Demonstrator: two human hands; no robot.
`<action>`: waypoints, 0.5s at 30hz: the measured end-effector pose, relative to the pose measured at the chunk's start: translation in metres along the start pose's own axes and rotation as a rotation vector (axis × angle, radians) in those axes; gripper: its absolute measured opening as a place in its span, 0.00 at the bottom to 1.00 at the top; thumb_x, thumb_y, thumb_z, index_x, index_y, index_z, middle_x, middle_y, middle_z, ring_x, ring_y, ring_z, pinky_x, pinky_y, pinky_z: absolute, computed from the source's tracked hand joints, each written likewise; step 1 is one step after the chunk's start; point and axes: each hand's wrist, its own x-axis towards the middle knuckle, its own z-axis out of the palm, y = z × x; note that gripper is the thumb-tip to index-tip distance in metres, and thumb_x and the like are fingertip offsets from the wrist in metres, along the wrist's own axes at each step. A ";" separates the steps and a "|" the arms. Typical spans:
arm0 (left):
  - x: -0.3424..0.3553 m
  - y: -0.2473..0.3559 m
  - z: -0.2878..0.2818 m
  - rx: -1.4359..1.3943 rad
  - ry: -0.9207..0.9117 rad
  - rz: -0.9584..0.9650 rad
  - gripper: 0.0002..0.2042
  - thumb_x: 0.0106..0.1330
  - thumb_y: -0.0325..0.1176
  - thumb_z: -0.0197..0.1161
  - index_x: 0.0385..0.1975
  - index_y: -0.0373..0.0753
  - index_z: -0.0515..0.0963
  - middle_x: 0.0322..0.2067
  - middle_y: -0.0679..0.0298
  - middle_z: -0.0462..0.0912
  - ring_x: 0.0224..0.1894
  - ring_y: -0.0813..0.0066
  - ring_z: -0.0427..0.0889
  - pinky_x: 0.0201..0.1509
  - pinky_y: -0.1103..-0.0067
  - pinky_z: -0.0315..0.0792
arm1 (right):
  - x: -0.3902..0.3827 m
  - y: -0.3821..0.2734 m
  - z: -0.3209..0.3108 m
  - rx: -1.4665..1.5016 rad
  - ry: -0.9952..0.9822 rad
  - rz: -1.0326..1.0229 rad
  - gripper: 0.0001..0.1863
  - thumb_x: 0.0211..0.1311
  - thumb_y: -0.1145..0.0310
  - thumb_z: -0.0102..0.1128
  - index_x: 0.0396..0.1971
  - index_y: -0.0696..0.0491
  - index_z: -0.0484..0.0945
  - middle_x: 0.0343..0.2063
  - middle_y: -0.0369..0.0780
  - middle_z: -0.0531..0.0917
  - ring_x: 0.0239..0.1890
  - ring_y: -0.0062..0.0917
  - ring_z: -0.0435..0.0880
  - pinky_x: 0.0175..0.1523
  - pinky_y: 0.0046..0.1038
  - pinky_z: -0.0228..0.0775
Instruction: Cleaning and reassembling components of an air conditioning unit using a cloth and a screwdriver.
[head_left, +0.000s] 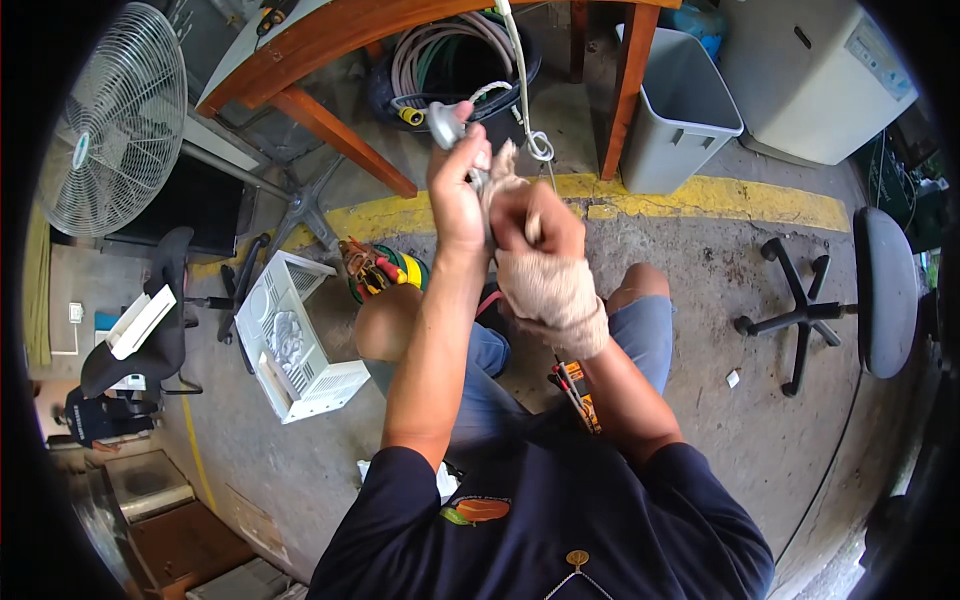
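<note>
In front of me my left hand (462, 205) is closed around a grey metal part with a round, flanged head (446, 126). Its lower end runs down between my hands. My right hand (545, 250) is curled right beside it, the fingers bent inward. A beige knitted glove (553, 300) covers its palm and wrist, while bare skin shows at the fingers. Pale fabric (507, 170) sticks up between the two hands. What the right fingers grip is hidden. Just beyond them hangs a white cord (540, 148) with a knot in it.
A wooden-edged table (330, 45) stands ahead, with coiled hoses (430, 50) in a black tub beneath. A grey bin (680, 115) is at right. Beside my knees are a white appliance casing (300, 335) and a tool bucket (375, 270). A fan (115, 120) and an office chair (885, 290) flank me.
</note>
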 end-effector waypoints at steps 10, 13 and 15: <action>0.027 0.043 -0.044 -0.445 -0.184 -0.004 0.24 0.74 0.37 0.61 0.69 0.44 0.72 0.31 0.69 0.77 0.36 0.76 0.74 0.55 0.66 0.73 | -0.069 0.035 -0.061 -0.081 0.062 0.130 0.08 0.72 0.81 0.57 0.45 0.59 0.82 0.36 0.36 0.83 0.33 0.18 0.76 0.40 0.21 0.71; 0.025 0.037 -0.042 -0.481 -0.193 0.021 0.26 0.75 0.45 0.61 0.71 0.46 0.71 0.40 0.63 0.82 0.46 0.68 0.81 0.63 0.52 0.73 | -0.054 0.001 -0.043 0.482 0.061 0.420 0.10 0.77 0.76 0.56 0.53 0.61 0.78 0.43 0.40 0.83 0.38 0.19 0.78 0.46 0.21 0.73; 0.022 0.032 -0.029 -0.498 -0.205 0.024 0.27 0.76 0.48 0.61 0.71 0.47 0.71 0.43 0.60 0.83 0.50 0.65 0.83 0.65 0.48 0.73 | -0.048 -0.001 -0.044 0.670 0.066 0.504 0.11 0.79 0.75 0.56 0.55 0.62 0.77 0.45 0.41 0.84 0.40 0.19 0.79 0.49 0.21 0.73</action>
